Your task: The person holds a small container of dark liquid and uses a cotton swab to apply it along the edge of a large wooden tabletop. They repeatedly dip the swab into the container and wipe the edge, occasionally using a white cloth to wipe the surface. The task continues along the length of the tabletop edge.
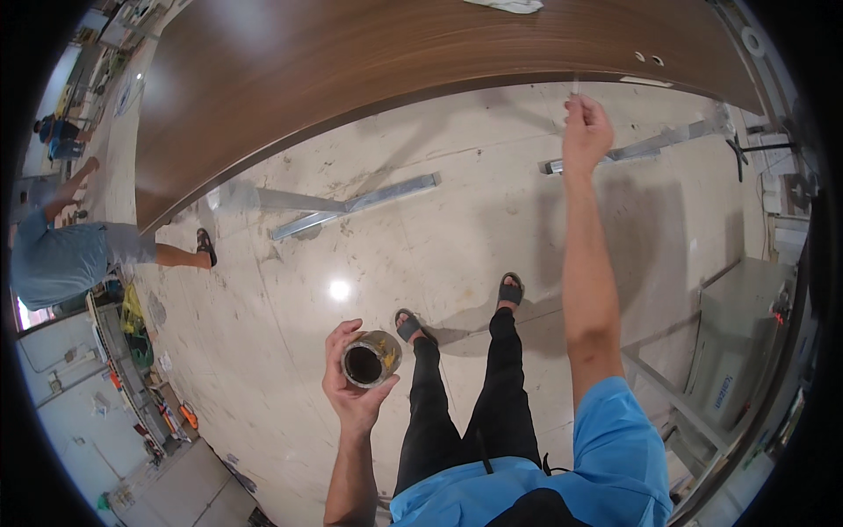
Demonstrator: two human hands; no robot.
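Note:
My left hand (349,378) is wrapped round a round, stained can (387,348) with dark contents, held upright over the floor at lower centre. My right arm is stretched far forward. At its end my right hand (588,130) is closed in a pinch on a thin, pale stick-like tool (575,86), whose tip meets the near edge of a brown wood-grain panel (395,61). What kind of tool it is I cannot make out. Two small round holes and a pale strip (646,82) show on the panel, right of that hand.
Metal legs (360,202) under the panel reach the stained pale floor. A white cloth (505,5) lies on the panel's far part. At left a person in a blue-grey shirt (61,263) stands by the panel's end. A grey-green cabinet (738,342) stands at right.

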